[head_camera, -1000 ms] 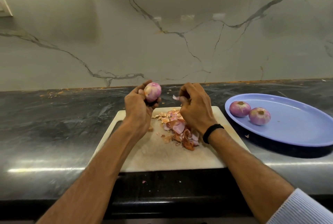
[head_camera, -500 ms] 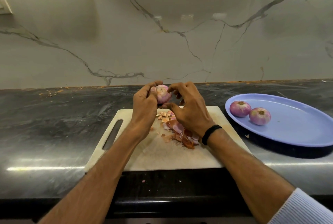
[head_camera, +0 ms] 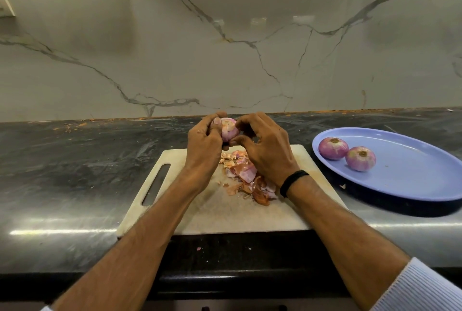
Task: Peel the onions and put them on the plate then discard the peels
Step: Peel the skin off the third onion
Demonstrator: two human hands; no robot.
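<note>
Two peeled onions (head_camera: 333, 148) lie on the plate (head_camera: 412, 187). A third onion (head_camera: 228, 131) is above the cutting board (head_camera: 225, 215). The left hand (head_camera: 203, 144) has it in a closed grip, and the right hand (head_camera: 267, 152) pinches its skin. Probably remaining: finish peeling, plate it, discard the peels (head_camera: 247, 177).

Left hand (head_camera: 203, 143) and right hand (head_camera: 266, 152) raised together, both curled.

Blue plate (head_camera: 412, 175), pink-purple onions (head_camera: 333, 148)
</note>
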